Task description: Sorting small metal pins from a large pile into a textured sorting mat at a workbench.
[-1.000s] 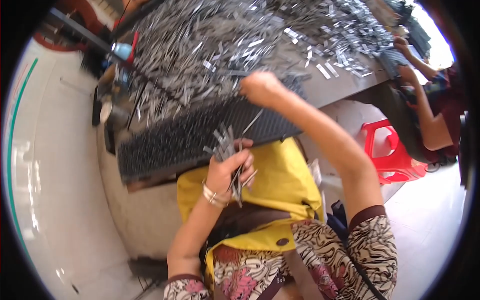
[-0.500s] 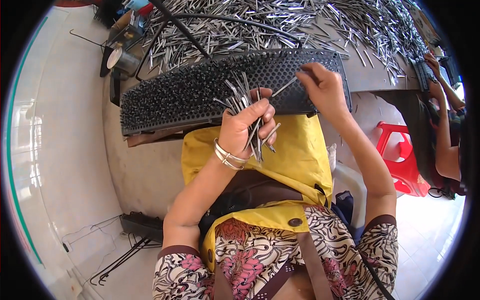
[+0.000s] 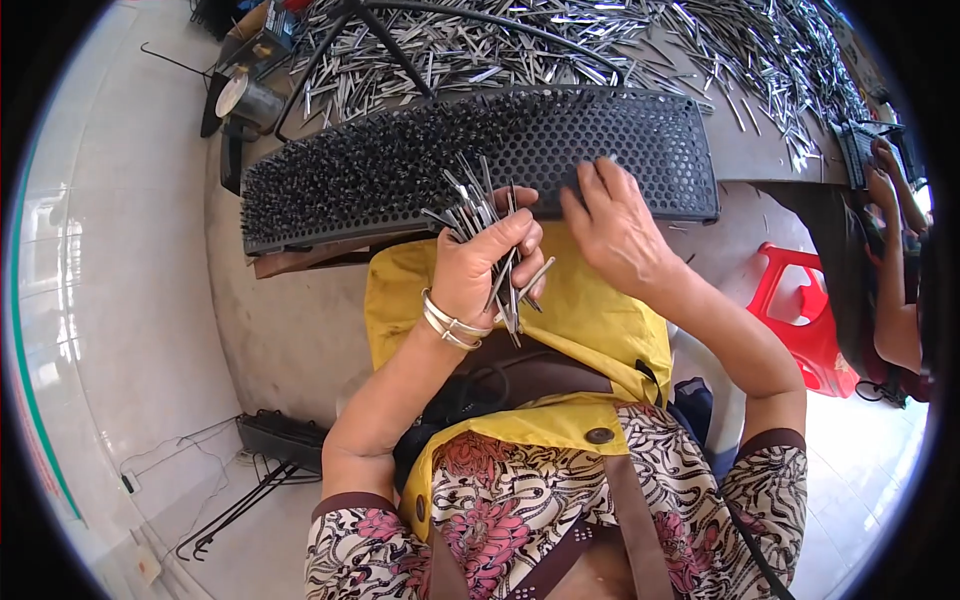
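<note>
At centre frame, bundle of thin metal pins (image 3: 488, 235) sits clenched in left hand (image 3: 480, 270), fanned upward, tips over near edge of black perforated tray (image 3: 640, 150). Left fist closed tight round them; silver bangles (image 3: 448, 322) on that wrist. Right hand (image 3: 612, 225) just beside, fingers curled onto tray's front edge, touching it; whether it pinches a pin, cannot tell. Tray's left half packed with upright pins. Behind, table (image 3: 745, 155) heaped with loose pins (image 3: 560, 40). Yellow apron (image 3: 590, 320) below. Red plastic stool (image 3: 800, 320) at right, another person's hand (image 3: 882, 165) beyond.

The right hand (image 3: 615, 225) covers part of the black perforated rack (image 3: 480, 160), and its fingertips are unclear
</note>
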